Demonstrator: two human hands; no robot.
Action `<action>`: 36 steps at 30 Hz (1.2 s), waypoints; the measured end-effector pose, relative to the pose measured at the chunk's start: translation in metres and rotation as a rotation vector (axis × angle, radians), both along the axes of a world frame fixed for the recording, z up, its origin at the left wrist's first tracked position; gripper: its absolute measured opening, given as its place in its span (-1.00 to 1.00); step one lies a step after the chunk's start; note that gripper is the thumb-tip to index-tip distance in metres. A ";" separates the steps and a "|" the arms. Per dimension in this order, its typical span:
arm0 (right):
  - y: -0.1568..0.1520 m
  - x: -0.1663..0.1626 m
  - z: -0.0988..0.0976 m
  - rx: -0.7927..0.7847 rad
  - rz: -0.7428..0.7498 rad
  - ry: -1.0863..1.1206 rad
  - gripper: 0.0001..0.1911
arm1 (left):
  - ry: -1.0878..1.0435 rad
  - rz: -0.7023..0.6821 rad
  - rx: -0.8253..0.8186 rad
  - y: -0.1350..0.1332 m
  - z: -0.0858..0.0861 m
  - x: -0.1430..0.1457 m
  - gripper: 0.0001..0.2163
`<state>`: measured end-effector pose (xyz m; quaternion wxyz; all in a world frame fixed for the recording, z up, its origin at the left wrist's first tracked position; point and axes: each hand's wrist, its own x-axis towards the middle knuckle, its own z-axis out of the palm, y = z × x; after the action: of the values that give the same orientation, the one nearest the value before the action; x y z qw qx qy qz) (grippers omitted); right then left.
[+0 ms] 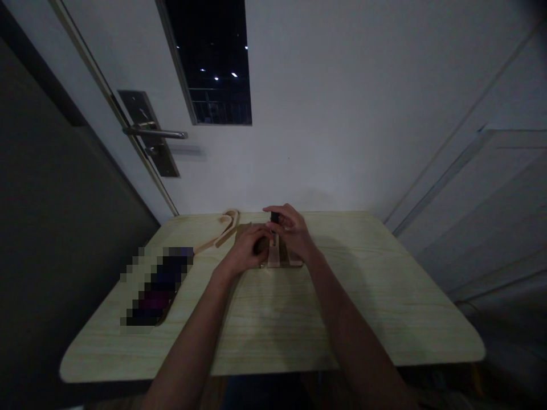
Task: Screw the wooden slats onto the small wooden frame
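Note:
Both my hands meet at the far middle of a light wooden table (pixel 273 319). My left hand (pixel 248 249) rests curled over the left side of a small wooden stand (pixel 280 257) made of upright slats. My right hand (pixel 293 230) pinches a small dark object (pixel 274 217) just above the stand. What the dark object is I cannot make out. The stand's left part is hidden under my left hand.
Two loose curved wooden pieces (pixel 222 232) lie left of the stand. A blurred dark item (pixel 158 287) lies on the table's left side. A white wall and a door with a metal handle (pixel 156 134) stand right behind the table.

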<state>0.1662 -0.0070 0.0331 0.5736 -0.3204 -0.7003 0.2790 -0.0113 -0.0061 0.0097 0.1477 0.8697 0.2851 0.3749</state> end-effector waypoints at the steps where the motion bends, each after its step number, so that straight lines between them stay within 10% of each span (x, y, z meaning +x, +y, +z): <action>1: 0.000 0.001 0.001 -0.005 0.017 0.003 -0.70 | 0.000 -0.004 -0.006 0.000 0.000 0.000 -0.74; 7: -0.001 0.005 0.003 -0.087 0.206 0.089 -0.61 | 0.017 -0.003 -0.026 -0.001 0.002 0.000 -0.74; 23: -0.001 0.000 0.000 -0.051 0.015 0.068 -0.71 | 0.012 -0.006 -0.023 0.000 -0.002 -0.001 -0.72; 36: -0.002 0.004 0.002 -0.154 0.187 0.105 -0.62 | 0.033 0.009 -0.034 0.000 0.000 0.000 -0.73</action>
<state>0.1698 -0.0087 0.0353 0.5546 -0.2819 -0.6726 0.4007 -0.0113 -0.0062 0.0097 0.1561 0.8718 0.2979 0.3562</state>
